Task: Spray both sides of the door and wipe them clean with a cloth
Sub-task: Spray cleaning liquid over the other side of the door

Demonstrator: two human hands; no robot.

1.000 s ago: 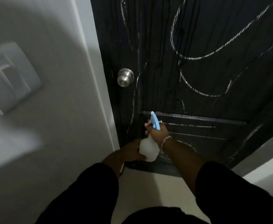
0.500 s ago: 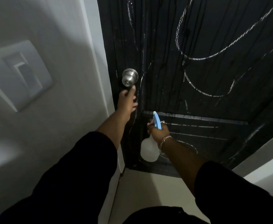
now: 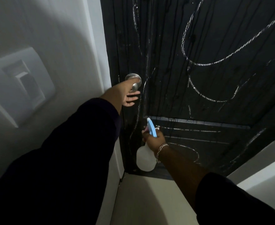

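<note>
A black door [image 3: 206, 38] fills the upper right, marked with white scribbled loops and dark drip lines. Its round silver knob [image 3: 132, 78] sits near the door's left edge. My left hand [image 3: 127, 93] reaches up to the knob with fingers spread, the thumb lying across the knob's front. My right hand [image 3: 153, 138] grips a white spray bottle [image 3: 145, 158] with a blue head, low in front of the door's lower panel. No cloth is in sight.
A white door frame [image 3: 94, 46] and wall run down the left, with a white light switch plate [image 3: 18, 88] on the wall. Pale floor [image 3: 149, 200] lies below the door. A white wall edge [image 3: 263, 168] stands at lower right.
My left hand let go of the bottle's base, rose to the knob and now lies against it. My right hand keeps the spray bottle almost still.
</note>
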